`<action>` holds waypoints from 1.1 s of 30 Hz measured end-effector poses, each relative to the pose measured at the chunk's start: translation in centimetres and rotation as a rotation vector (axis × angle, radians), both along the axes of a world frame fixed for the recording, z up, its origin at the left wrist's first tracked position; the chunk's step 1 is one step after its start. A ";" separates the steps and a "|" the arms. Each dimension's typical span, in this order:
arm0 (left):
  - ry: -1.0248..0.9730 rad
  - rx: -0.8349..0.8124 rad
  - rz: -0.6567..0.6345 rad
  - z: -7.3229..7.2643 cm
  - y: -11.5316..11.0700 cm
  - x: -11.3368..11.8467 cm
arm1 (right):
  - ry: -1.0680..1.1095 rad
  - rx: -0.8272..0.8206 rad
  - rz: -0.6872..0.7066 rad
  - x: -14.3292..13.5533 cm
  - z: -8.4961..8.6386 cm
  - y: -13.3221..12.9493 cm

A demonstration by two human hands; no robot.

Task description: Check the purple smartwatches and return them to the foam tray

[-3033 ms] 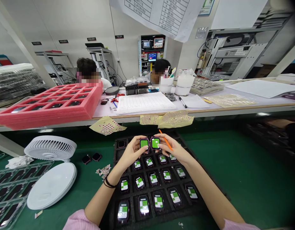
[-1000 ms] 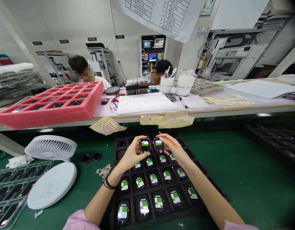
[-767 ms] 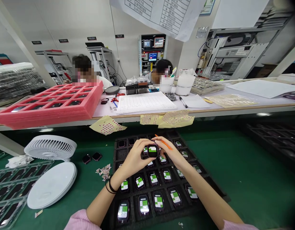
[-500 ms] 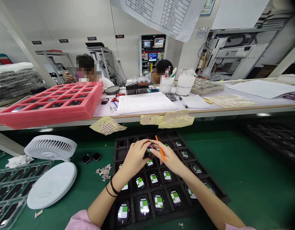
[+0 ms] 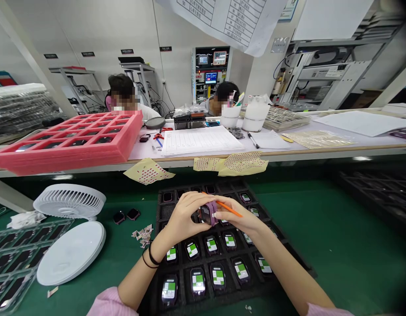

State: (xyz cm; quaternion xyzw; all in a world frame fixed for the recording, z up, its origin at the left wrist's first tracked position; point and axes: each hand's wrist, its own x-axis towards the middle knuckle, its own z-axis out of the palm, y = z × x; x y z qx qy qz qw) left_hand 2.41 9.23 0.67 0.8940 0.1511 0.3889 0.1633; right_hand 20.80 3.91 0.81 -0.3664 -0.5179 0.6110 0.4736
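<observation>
Above the black foam tray, my left hand is closed around a smartwatch body with a purple frame and a dark face, tilted on its side. My right hand has a thin orange stick held across its fingers, and its fingertips also touch the watch's purple edge. Beneath both hands, the tray's pockets hold several watches with lit green-and-white screens, such as one watch near the front. Part of the tray is hidden by my hands and forearms.
On the green bench to my left are a white fan, two dark watches, a pile of small scraps and a clear tray. A raised shelf ahead carries a pink foam tray and papers. Two people sit beyond.
The watch has turned so its dark face and purple side show more between my hands. The orange stick has swung from steep to nearly level, pointing right.
</observation>
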 end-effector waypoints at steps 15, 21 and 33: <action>-0.035 0.020 -0.034 -0.4 0.0 0.3 | 0.082 -0.011 -0.027 -0.9 -0.5 -0.3; -0.065 0.015 -0.030 -0.4 0.1 0.2 | 0.003 0.021 -0.076 -1.0 -0.3 -0.3; -0.027 -0.261 0.117 -0.1 0.3 -0.5 | -0.134 0.562 -0.600 0.6 1.5 -3.2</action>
